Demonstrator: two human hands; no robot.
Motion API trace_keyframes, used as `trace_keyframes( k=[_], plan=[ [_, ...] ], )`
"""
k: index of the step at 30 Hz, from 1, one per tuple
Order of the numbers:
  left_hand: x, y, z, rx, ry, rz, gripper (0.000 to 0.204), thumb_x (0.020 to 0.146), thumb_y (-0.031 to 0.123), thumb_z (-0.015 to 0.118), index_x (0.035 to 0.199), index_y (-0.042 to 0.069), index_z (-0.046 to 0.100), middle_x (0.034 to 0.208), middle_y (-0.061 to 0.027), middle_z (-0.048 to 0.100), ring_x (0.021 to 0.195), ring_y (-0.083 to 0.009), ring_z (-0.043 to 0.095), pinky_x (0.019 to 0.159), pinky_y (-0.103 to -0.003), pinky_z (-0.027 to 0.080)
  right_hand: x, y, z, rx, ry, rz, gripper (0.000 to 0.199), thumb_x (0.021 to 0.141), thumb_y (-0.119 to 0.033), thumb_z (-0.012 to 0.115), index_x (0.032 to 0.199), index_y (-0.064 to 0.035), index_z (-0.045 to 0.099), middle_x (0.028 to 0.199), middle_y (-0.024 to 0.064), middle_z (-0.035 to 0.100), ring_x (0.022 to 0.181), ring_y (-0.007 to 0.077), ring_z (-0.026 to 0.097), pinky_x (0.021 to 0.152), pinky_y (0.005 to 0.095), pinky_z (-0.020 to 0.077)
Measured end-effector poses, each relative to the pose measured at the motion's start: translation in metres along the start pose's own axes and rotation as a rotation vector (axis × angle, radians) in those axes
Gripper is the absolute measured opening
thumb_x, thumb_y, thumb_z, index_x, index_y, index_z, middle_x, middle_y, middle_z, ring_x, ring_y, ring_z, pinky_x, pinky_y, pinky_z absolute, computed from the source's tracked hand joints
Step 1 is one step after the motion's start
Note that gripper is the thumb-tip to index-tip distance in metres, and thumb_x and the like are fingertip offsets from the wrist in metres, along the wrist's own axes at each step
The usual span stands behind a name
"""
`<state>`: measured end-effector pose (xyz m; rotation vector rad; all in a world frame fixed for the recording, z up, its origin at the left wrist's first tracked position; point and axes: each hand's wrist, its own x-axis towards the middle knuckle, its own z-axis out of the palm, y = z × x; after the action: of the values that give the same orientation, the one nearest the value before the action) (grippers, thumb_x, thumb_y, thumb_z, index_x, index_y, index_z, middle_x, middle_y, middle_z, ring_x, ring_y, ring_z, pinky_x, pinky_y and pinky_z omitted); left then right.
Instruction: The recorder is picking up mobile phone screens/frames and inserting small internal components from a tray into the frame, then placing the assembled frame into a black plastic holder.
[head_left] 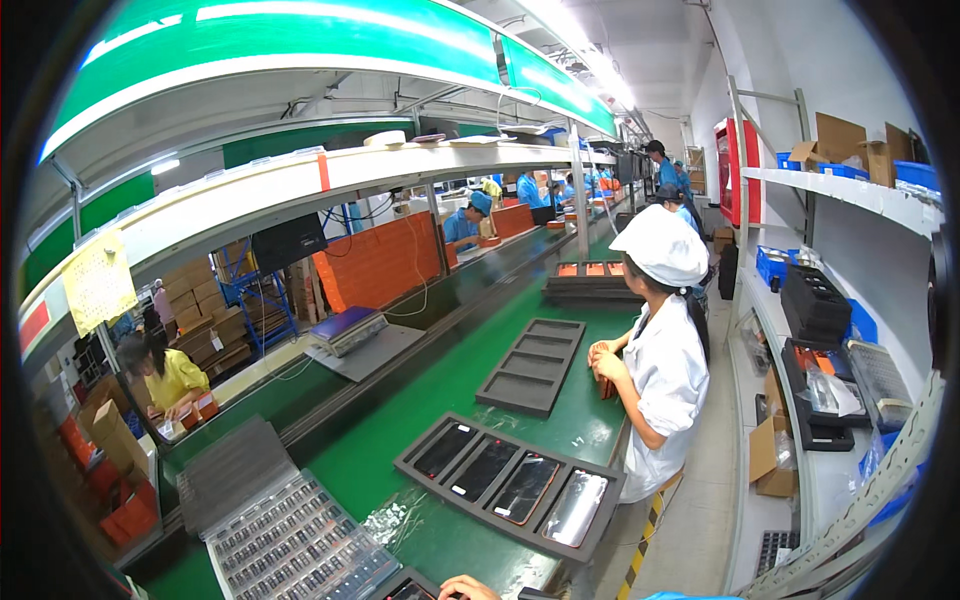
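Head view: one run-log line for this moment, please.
hand: one visible, lower edge, side and grip unclear | nearest: black tray | beyond: gray tray, four screened devices | co-worker: white cap, at bench

From where I stand, only a little of the worker shows: one bare, ungloved hand with bent fingers, apparently the right hand [467,589], low and near the middle of the view. Its back and knuckles face up, and the fingers point leftward. The lower edge cuts off the fingertips, palm and wrist, so its grip can't be judged. Farther right, a thin strip of bright blue cloth [690,597] might be this person's sleeve.
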<state>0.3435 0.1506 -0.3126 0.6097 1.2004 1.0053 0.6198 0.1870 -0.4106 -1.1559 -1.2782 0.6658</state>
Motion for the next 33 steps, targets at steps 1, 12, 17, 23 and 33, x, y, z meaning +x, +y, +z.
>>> trace_keyframes(
  k=[1,12,17,23,33],
  plan=[
    [0.008,-0.007,-0.006,-0.001,0.006,0.001,0.035,0.1,0.021,0.055,0.129,0.004,0.058,0.12,-0.0115,0.068,0.109,-0.0254,0.065,0.094,-0.042,0.054,0.001,0.001,0.001,0.002,0.001,0.013,0.005,0.09,-0.012,0.065,0.093,-0.0103,0.068,0.107,0.0074,0.059,0.094,0.0232,0.062,0.079,0.0323,0.051],
    [0.014,-0.02,0.011,0.251,-0.076,0.059,0.022,0.098,0.014,0.059,0.113,0.001,0.068,0.105,-0.0076,0.072,0.089,-0.0185,0.07,0.079,-0.029,0.055,-0.002,0.003,0.003,0.029,0.004,0.015,0.005,0.091,-0.01,0.066,0.095,-0.0091,0.068,0.108,0.0064,0.059,0.088,0.0189,0.062,0.075,0.0298,0.0509],
    [-0.013,0.011,0.037,0.027,-0.032,0.012,0.024,0.097,0.016,0.061,0.114,0.0,0.068,0.103,-0.0096,0.073,0.087,-0.0212,0.072,0.076,-0.03,0.058,-0.004,-0.005,0.004,-0.008,-0.015,0.02,0.006,0.091,-0.01,0.065,0.096,-0.009,0.068,0.108,0.0069,0.058,0.09,0.0195,0.061,0.076,0.0298,0.05],
    [0.02,-0.015,0.063,-0.054,-0.08,0.015,0.026,0.097,0.019,0.065,0.11,-0.002,0.069,0.098,-0.0091,0.074,0.086,-0.0201,0.072,0.078,-0.031,0.058,-0.003,-0.003,0.007,0.025,-0.003,0.0,0.006,0.091,-0.01,0.064,0.096,-0.0089,0.067,0.107,0.0074,0.058,0.091,0.0216,0.061,0.076,0.0314,0.0498],
    [0.049,-0.038,0.094,0.082,-0.172,0.202,0.022,0.095,0.015,0.067,0.106,-0.003,0.071,0.094,-0.0078,0.074,0.079,-0.016,0.07,0.071,-0.026,0.055,-0.001,0.006,0.01,-0.038,-0.003,-0.004,0.01,0.09,-0.007,0.063,0.099,-0.0036,0.065,0.109,0.0113,0.06,0.097,0.028,0.062,0.079,0.034,0.0506]
  ],
)
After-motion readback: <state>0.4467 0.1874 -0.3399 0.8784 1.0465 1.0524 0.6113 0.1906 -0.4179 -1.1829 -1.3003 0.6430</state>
